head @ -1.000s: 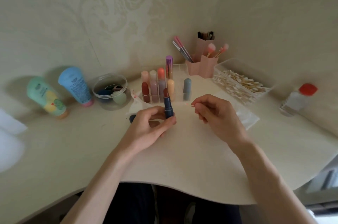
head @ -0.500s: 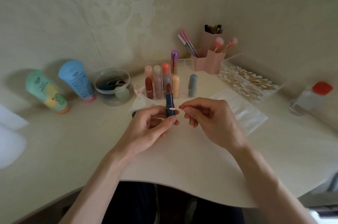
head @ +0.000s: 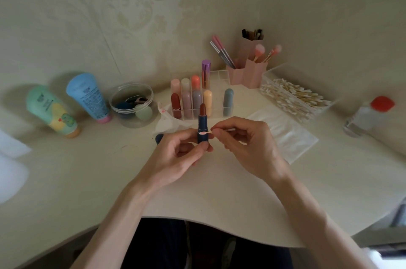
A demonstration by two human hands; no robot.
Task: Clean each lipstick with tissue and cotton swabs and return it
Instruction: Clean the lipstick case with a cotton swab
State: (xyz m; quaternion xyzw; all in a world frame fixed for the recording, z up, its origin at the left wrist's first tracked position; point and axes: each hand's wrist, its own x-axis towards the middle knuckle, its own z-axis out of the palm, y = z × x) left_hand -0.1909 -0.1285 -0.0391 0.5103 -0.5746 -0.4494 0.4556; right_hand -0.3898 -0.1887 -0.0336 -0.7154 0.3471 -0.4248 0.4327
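My left hand (head: 175, 159) grips an open dark blue lipstick (head: 202, 125) upright above the table, its brown-red bullet extended. My right hand (head: 248, 148) pinches a cotton swab (head: 207, 132), whose pink-stained tip touches the tube's rim area just above my left fingers. The lipstick's blue cap (head: 159, 138) lies on the table behind my left hand, partly hidden. A clear organizer (head: 219, 75) behind holds several capped lipsticks. A stained crumpled tissue (head: 169, 122) lies in front of it.
A clear box of cotton swabs (head: 292, 95) and a flat pack of tissues (head: 287, 134) lie at the right. Pink brush holders (head: 246, 71) stand behind. A red-capped bottle (head: 369, 115) stands far right. Two tubes (head: 87, 95) and a round clear tub (head: 131, 104) are at the left.
My right hand moved left, bringing the swab tip against the lipstick tube. The left hand has kept the lipstick upright, and the view has tilted slightly.
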